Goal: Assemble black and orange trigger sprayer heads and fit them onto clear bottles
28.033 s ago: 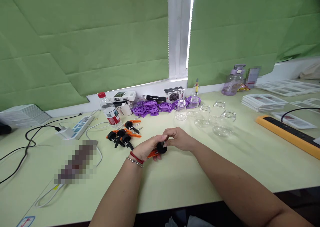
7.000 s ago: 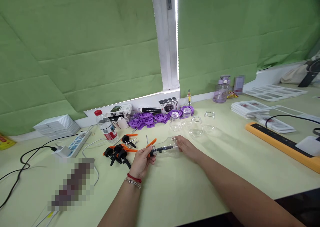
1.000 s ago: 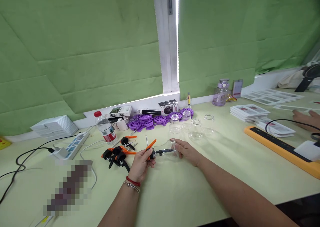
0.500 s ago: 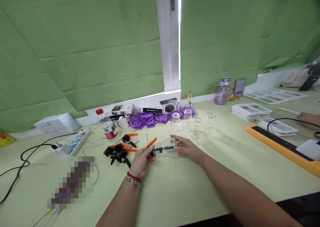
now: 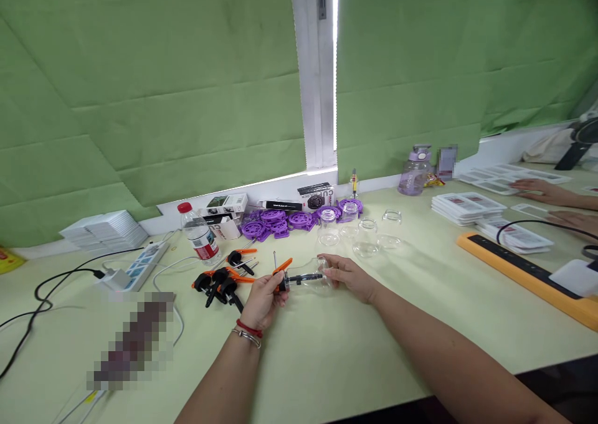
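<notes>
My left hand (image 5: 266, 296) is closed around a black cap with an orange lever (image 5: 283, 266). My right hand (image 5: 348, 276) grips the base end of a clear glass bottle (image 5: 308, 268), which lies sideways between both hands. A black rod from the cap runs inside the bottle. Left of my left hand lie several black caps with orange levers (image 5: 222, 281). Clear glass bottles (image 5: 367, 237) stand behind my right hand. Purple plastic parts (image 5: 275, 221) are piled near the wall.
A red-capped drink bottle (image 5: 199, 234) and a white power strip (image 5: 147, 265) stand at left. At right are an orange-edged power strip (image 5: 523, 274), white card stacks (image 5: 467, 206) and a purple bottle (image 5: 413, 172). Another person's hands (image 5: 537, 189) touch white panels at far right.
Both my hands hold the bottle and cap almost as before. At the far right, the other person's second hand has come into view over the panels.
</notes>
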`<state>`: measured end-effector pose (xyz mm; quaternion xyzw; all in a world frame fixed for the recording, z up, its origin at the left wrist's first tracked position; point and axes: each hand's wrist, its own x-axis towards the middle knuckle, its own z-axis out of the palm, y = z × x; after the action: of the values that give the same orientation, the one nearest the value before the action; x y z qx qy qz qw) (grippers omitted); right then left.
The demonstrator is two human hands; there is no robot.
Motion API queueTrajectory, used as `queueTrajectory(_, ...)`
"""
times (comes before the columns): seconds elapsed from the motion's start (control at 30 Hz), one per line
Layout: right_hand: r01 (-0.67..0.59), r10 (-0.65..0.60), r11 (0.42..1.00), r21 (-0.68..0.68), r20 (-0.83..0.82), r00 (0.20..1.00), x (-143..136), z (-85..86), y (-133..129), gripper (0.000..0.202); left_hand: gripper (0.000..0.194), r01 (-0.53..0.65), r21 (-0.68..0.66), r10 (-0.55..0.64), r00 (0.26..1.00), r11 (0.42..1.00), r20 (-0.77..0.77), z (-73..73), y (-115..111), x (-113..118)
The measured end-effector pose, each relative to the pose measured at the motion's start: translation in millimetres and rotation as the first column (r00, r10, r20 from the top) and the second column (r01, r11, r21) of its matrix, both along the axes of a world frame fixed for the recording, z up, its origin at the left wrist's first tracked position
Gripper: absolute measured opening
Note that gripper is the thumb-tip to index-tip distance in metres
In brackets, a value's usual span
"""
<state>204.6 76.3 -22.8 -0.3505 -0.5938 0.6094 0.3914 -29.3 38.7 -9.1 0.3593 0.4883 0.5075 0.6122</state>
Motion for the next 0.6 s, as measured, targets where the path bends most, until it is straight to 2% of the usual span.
queueTrajectory(0.23, 0.021, -0.021, 1.0, -0.016, 0.014, 1.0, -2, -0.7, 1, 0.056, 0.036, 0.02, 0.013, -0.02, 1.0, 1.0, -0.022, 0.0, 1, 0)
queueTrajectory(0.4, 0.034, -0.035, 0.998, 0.045, 0.042, 0.998, -1, -8.1, 1, 0.061, 0.038, 0.003, 0.091, 0.005, 0.996, 0.996, -0.091, 1.2, 0, 3)
queueTrajectory(0.5, 0.023, -0.057, 0.975, 0.222, 0.15, 0.987, -3, -7.2, -7, 0.064, 0.039, -0.075, 0.165, 0.106, 0.976, 0.983, -0.19, 7.5, -2, 6)
queueTrajectory(0.6, -0.04, -0.093, 0.893, 0.449, 0.269, 0.959, -11, -7.0, -16, 0.068, 0.038, -0.149, 0.25, 0.223, 0.926, 0.957, -0.304, 14.4, -5, 10)
